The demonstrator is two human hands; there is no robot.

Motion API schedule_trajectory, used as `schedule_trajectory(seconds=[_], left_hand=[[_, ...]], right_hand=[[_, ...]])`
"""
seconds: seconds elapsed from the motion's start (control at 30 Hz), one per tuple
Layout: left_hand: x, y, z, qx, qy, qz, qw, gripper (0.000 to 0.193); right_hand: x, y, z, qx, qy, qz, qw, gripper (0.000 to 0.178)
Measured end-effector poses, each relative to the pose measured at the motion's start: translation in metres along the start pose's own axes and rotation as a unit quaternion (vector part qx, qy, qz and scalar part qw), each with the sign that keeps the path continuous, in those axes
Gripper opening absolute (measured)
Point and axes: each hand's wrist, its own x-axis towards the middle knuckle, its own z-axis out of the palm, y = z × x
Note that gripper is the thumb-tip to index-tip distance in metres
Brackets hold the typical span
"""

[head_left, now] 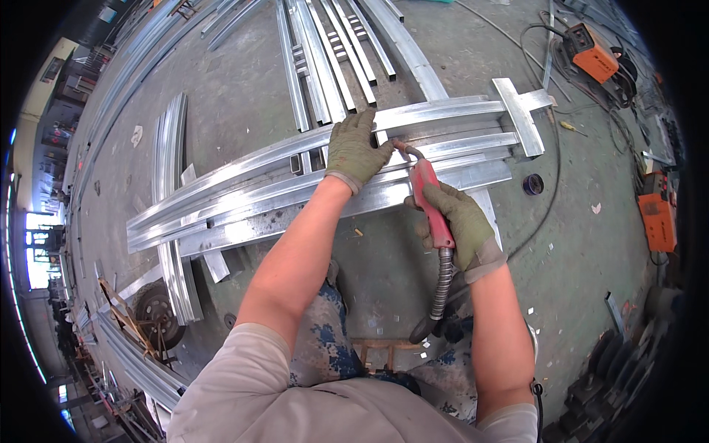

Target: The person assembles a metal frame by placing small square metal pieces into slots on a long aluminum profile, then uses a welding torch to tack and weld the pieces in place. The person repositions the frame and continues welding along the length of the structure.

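Note:
My right hand [465,221], in an olive work glove, is closed around the red handle of a welding torch [425,181]. The torch's curved neck and nozzle point to the far left, close to a short crosspiece [381,138] between two long steel tubes. My left hand [356,151], gloved too, lies over the far steel tube [436,112], its fingers bent over the metal. Its thumb is beside the nozzle. The nearer steel tube [295,196] runs below that wrist. Whether the left fingers also grip the crosspiece is hidden.
Two orange welding machines [591,52] [656,221] stand at the right, with a black cable [550,199] across the floor. A dark round container [532,184] and a yellow-handled screwdriver [569,126] lie nearby. Several steel tubes [317,66] lie beyond; a wheel [159,314] is at left.

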Motion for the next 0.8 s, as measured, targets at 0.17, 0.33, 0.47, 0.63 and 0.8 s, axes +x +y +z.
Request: schedule_trajectory(seconds=[0.17, 0.33, 0.47, 0.63, 0.8], left_hand=[[0.008, -0.007, 0.007, 0.022, -0.002, -0.012, 1.0, 0.082], [0.008, -0.005, 0.009, 0.008, 0.008, -0.017, 1.0, 0.081], [0.008, -0.004, 0.011, 0.008, 0.01, -0.015, 1.0, 0.079], [0.007, -0.001, 0.007, -0.006, 0.003, -0.019, 1.0, 0.077], [0.006, -0.008, 0.012, -0.005, 0.018, -0.016, 1.0, 0.075]], right_hand=[[0.002, -0.005, 0.005, -0.029, 0.037, 0.007, 0.999, 0.05], [0.003, -0.005, 0.006, 0.0, 0.052, 0.003, 0.999, 0.05], [0.007, -0.002, 0.008, -0.006, 0.05, 0.007, 0.999, 0.053], [-0.001, -0.005, 0.019, -0.014, 0.062, 0.003, 0.998, 0.053], [-0.013, -0.005, 0.026, -0.021, 0.055, -0.009, 0.998, 0.052]])
